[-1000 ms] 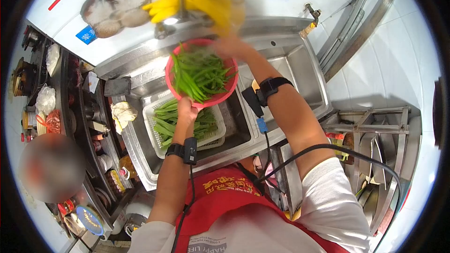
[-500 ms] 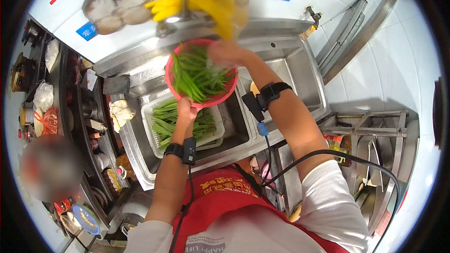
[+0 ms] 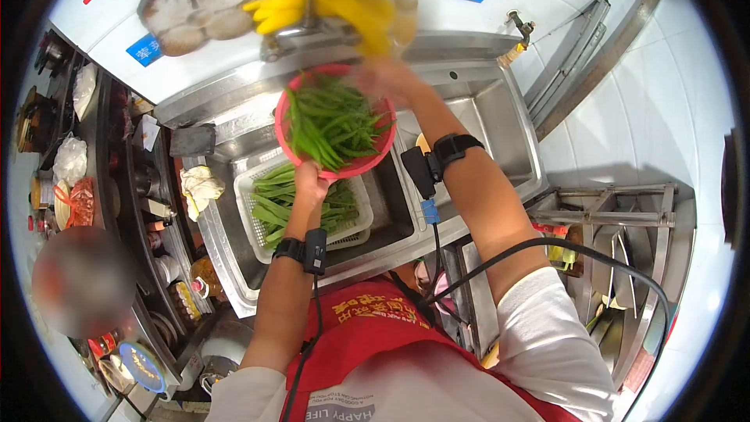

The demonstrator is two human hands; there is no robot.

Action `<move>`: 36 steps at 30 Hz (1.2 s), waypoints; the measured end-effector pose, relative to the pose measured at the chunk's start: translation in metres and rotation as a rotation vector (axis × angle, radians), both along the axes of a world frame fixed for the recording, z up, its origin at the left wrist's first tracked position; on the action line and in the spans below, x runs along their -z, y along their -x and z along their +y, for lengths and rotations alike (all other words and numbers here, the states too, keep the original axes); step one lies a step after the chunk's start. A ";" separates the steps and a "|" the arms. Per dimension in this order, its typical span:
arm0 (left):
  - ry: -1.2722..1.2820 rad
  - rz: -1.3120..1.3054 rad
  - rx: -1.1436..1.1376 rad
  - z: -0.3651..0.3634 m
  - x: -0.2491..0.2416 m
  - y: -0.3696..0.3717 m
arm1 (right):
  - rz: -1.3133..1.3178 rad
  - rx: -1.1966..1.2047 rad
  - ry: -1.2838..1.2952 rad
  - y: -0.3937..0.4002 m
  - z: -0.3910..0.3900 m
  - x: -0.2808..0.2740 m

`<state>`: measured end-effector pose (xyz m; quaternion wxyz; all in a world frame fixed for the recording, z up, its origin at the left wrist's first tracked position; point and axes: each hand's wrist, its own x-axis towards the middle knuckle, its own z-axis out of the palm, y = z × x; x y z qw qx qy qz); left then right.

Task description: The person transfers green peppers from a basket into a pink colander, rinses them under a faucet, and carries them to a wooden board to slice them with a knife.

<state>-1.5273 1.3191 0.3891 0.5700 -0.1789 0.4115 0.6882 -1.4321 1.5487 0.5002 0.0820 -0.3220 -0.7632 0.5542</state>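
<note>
The left hand (image 3: 312,184) clenches the bowl (image 3: 367,164) in its fingers, likely steadying it near the back edge of the sink (image 3: 508,121); the right hand (image 3: 388,80) blurs, its fingers' state unclear.

You are in a kitchen. From mid-view, toward twelve o'clock, a curved tap (image 3: 310,6) rises behind a steel double sink (image 3: 488,113), over which a pink bowl (image 3: 373,160) holds green vegetables (image 3: 322,131). A white-tiled wall (image 3: 641,98) fills two; a metal rack (image 3: 666,207) stands between three and four; dark shelves (image 3: 107,121) at nine are crowded with bottles (image 3: 208,275) and bags (image 3: 72,159).
</note>
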 end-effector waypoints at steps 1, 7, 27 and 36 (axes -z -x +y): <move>-0.002 0.000 0.001 0.000 0.001 0.000 | 0.081 0.161 0.452 -0.001 0.006 0.015; -0.108 -0.030 0.000 -0.003 0.005 0.002 | 0.656 -0.284 -0.220 0.006 0.018 0.062; -0.048 -0.046 -0.016 0.000 0.013 0.003 | -0.062 0.276 0.571 0.016 -0.016 -0.031; -0.071 -0.022 -0.027 -0.002 0.010 0.001 | -0.497 -0.469 -0.521 0.024 -0.006 -0.019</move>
